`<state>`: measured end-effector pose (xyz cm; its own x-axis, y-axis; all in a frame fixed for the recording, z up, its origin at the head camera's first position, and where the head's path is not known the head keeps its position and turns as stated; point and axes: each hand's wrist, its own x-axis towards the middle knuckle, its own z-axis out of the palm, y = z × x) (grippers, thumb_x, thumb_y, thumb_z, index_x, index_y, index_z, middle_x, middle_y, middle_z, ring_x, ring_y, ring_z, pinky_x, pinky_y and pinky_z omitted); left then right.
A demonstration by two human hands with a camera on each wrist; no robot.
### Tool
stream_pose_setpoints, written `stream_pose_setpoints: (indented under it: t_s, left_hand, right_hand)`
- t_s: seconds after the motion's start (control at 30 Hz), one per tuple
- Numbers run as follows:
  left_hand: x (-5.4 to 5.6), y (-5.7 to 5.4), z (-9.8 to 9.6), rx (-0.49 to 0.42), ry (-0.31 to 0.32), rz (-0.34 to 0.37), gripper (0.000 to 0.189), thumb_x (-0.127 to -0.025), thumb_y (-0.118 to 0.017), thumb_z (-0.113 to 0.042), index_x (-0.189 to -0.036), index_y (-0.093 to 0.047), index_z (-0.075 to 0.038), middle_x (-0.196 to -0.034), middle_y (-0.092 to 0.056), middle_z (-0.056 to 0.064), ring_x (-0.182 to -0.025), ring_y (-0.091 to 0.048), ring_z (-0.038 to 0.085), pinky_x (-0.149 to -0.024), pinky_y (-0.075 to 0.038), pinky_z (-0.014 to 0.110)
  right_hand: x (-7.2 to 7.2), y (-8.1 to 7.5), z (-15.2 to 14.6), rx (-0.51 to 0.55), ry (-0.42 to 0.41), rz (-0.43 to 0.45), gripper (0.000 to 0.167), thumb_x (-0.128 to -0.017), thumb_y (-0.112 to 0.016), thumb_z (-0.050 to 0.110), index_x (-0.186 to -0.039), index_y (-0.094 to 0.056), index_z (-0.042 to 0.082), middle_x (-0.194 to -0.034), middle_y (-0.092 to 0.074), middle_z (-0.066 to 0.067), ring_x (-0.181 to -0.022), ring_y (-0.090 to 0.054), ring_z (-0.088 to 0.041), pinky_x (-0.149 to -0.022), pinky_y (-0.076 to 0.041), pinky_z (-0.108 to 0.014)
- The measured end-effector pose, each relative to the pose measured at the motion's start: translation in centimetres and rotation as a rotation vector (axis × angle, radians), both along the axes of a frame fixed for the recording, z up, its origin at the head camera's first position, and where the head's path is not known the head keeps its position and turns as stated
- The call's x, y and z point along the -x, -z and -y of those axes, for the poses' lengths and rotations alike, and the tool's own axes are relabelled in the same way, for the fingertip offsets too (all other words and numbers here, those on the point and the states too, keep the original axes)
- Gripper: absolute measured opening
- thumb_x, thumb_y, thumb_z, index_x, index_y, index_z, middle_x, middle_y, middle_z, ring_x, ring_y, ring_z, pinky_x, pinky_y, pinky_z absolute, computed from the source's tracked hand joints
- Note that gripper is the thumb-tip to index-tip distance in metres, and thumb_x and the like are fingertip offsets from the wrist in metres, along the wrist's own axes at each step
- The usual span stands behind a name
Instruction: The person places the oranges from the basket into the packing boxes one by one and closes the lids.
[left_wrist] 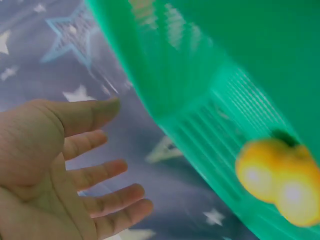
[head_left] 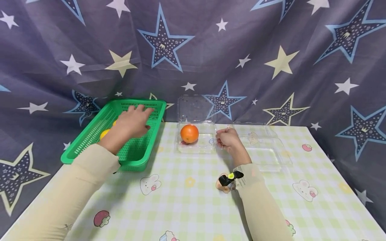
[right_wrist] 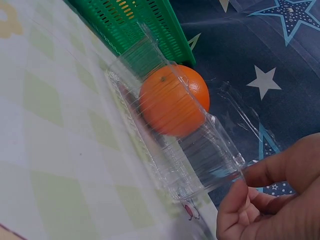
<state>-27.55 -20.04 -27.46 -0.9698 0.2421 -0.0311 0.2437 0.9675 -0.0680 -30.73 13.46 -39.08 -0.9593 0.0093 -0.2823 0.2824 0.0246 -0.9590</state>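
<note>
An orange [head_left: 189, 134] sits in the left part of a clear plastic clamshell box [head_left: 197, 150], whose lid [head_left: 193, 108] stands raised at the back. My right hand [head_left: 230, 142] pinches the box's right edge between thumb and fingers, as the right wrist view shows close up. Over the green basket [head_left: 145, 160] is my left hand [head_left: 132, 122], its fingers spread and nothing in its palm [left_wrist: 30, 150]. Inside the basket lie yellow-orange fruits [left_wrist: 264, 170], partly hidden by my left forearm in the head view.
A second clear plastic box [head_left: 266, 160] lies to the right of my right hand. A star-patterned curtain [head_left: 187, 53] hangs behind the table. The table has a checked cloth [head_left: 181, 207] with printed rabbits and fruit.
</note>
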Motion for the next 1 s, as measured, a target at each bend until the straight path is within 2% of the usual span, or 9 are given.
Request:
stream_pose_setpoints:
  t_s: [0.13,0.27,0.43,0.57,0.7,0.87,1.0]
  left_hand:
    - [0.8,0.2,3.3,-0.009,-0.047,0.05,0.071,-0.097,-0.068,-0.025,-0.157,-0.036,-0.005,-0.153,-0.032,0.033,-0.133,-0.032,0.058,-0.097,-0.039,0.072]
    - [1.5,1.1,6.6,-0.013,-0.095,0.119,0.071,-0.097,-0.065,-0.027,-0.155,-0.035,0.002,-0.15,-0.033,0.037,-0.131,-0.033,0.061,-0.098,-0.039,0.074]
    - [1.3,2.2,9.4,-0.037,-0.141,0.215,0.075,-0.095,-0.066,-0.027,-0.153,-0.033,0.007,-0.15,-0.029,0.041,-0.13,-0.031,0.064,-0.103,-0.033,0.075]
    - [0.9,3.0,11.0,-0.068,-0.141,0.258,0.074,-0.094,-0.066,-0.028,-0.152,-0.035,0.006,-0.143,-0.033,0.04,-0.122,-0.036,0.06,-0.099,-0.036,0.074]
    - [0.8,3.9,12.2,-0.088,-0.13,0.267,0.072,-0.094,-0.068,-0.031,-0.148,-0.039,0.006,-0.137,-0.036,0.04,-0.117,-0.039,0.059,-0.096,-0.039,0.073]
    - [1.0,4.7,12.9,-0.096,-0.097,0.281,0.072,-0.095,-0.07,-0.032,-0.149,-0.04,0.003,-0.137,-0.034,0.042,-0.119,-0.04,0.062,-0.097,-0.037,0.075]
    - [0.9,4.9,13.1,-0.098,-0.056,0.305,0.068,-0.093,-0.073,-0.027,-0.149,-0.044,-0.001,-0.133,-0.036,0.042,-0.111,-0.047,0.055,-0.092,-0.043,0.07]
  right_hand:
    - [-0.1,0.2,0.0,-0.008,0.005,0.002,0.033,-0.097,-0.051,-0.006,-0.13,-0.051,-0.012,-0.088,-0.052,-0.01,-0.061,-0.048,-0.013,-0.053,-0.043,-0.024]
    - [-0.2,0.3,0.0,-0.013,0.007,0.009,0.033,-0.097,-0.05,-0.006,-0.13,-0.051,-0.011,-0.089,-0.052,-0.009,-0.061,-0.048,-0.013,-0.054,-0.043,-0.024]
    - [-0.1,0.3,-0.1,0.001,0.006,0.002,0.032,-0.097,-0.05,-0.006,-0.129,-0.05,-0.011,-0.089,-0.052,-0.01,-0.06,-0.047,-0.013,-0.053,-0.041,-0.024]
    - [0.0,0.2,-0.1,0.004,0.003,0.007,0.031,-0.097,-0.051,-0.006,-0.128,-0.051,-0.011,-0.088,-0.052,-0.01,-0.06,-0.047,-0.013,-0.053,-0.042,-0.025]
    - [0.0,0.1,-0.1,0.002,-0.001,0.01,0.031,-0.097,-0.051,-0.006,-0.128,-0.051,-0.01,-0.087,-0.052,-0.009,-0.06,-0.047,-0.013,-0.054,-0.042,-0.025]
    - [0.1,0.1,-0.1,0.002,0.009,0.007,0.031,-0.097,-0.051,-0.006,-0.127,-0.052,-0.01,-0.084,-0.052,-0.008,-0.059,-0.046,-0.013,-0.053,-0.041,-0.025]
    - [0.1,0.2,0.0,0.004,0.009,0.006,0.03,-0.096,-0.051,-0.007,-0.126,-0.052,-0.011,-0.082,-0.052,-0.007,-0.059,-0.046,-0.013,-0.052,-0.041,-0.024]
